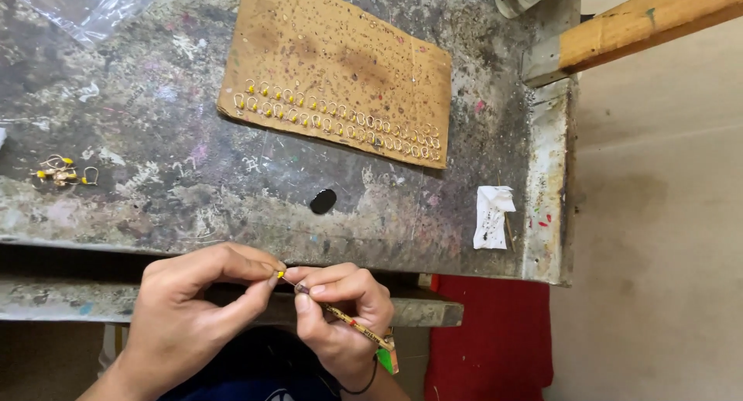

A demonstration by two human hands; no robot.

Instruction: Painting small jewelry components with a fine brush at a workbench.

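My left hand (197, 296) pinches a tiny yellow-tipped earring hook (279, 275) between thumb and forefinger, just below the workbench's front edge. My right hand (340, 308) grips a thin striped tool (352, 323) like a pencil, its tip touching the hook. On the bench lies a brown cardboard sheet (340, 53) with two rows of several yellow-beaded hooks (333, 118) stuck along its near edge. A small pile of loose hooks (60, 171) rests at the far left.
The stained grey workbench (155, 207) carries a black oval piece (323, 201), a crumpled white paper scrap (492, 215) and a clear plastic bag (85, 6). A wooden beam (642, 22) juts out at the top right. Red cloth (487, 339) hangs below.
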